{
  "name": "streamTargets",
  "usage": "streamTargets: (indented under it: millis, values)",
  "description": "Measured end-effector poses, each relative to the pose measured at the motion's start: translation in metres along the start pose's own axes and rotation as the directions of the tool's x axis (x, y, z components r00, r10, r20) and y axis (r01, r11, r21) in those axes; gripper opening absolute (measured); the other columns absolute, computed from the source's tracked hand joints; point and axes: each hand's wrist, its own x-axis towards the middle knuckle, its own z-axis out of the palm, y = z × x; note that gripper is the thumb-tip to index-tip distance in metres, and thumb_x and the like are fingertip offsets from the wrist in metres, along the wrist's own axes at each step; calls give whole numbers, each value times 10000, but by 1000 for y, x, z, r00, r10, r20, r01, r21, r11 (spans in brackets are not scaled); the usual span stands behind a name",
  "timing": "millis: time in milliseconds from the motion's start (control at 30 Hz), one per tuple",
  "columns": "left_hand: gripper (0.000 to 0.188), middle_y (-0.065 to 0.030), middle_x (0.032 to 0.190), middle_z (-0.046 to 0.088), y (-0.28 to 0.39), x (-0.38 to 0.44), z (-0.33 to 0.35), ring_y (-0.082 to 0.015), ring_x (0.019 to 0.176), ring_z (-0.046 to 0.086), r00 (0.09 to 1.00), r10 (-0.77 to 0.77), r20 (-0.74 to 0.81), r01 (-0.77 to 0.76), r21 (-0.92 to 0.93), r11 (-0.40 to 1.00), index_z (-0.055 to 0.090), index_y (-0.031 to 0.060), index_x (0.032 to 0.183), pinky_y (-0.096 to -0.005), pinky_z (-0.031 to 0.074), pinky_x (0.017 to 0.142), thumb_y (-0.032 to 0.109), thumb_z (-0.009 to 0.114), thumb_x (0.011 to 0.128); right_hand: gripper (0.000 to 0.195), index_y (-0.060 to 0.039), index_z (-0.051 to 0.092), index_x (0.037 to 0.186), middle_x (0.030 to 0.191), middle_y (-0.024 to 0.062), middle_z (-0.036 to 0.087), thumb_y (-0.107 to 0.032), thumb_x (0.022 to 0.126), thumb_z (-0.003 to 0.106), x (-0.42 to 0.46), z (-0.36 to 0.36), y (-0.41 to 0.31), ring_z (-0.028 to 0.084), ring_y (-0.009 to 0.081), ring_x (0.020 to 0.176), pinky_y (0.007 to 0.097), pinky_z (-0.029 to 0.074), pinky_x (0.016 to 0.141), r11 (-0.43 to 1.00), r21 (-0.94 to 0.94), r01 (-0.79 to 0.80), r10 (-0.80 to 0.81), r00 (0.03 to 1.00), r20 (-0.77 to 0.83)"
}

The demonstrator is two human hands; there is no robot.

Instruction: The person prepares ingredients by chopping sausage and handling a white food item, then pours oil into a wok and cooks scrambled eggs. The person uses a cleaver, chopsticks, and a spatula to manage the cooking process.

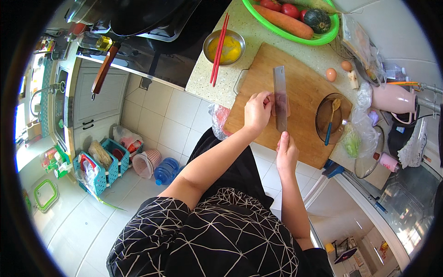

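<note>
A cleaver point(279, 79) with a broad steel blade is held by its handle in my right hand point(287, 152). Its blade lies across a pale pink piece of food point(288, 104), perhaps ham or sausage, on a wooden cutting board point(256, 79). My left hand point(258, 112) has its fingertips curled against that piece, close beside the blade. The blade partly hides the food, so its full shape cannot be made out. At the board's right end sits a dark glass plate point(322, 119), with a blue-handled spoon point(331, 121) resting on it.
Red chopsticks point(218, 52) lie across a metal bowl point(231, 52) of beaten egg. Behind the board stands a green basket point(297, 38) of vegetables. Two eggs point(331, 74) sit near the wall. A pan handle point(105, 69) juts past the stove edge. Plastic bags point(363, 128) crowd the right.
</note>
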Motion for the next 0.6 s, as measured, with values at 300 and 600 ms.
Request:
streamTargets:
  millis: [300,600]
  values:
    - [246,-136,861,665,1,-3,4,-247,708,665,998,14,-53,-17,-54,998,677,21,1046,-337,543,677,17,705,802,514,29,645,1054,704,131,617,-448,1031,456,-3,-6,2,593,256,640,388,469,621,998,4,-69,69,996,55]
    - [229,-116,879,655,8,-5,2,-283,746,667,999,-9,-37,11,46,999,683,75,1059,-375,536,696,48,672,832,618,33,649,1089,917,273,683,-525,1022,392,21,5,-28,638,466,874,502,492,774,981,-192,-12,23,998,58]
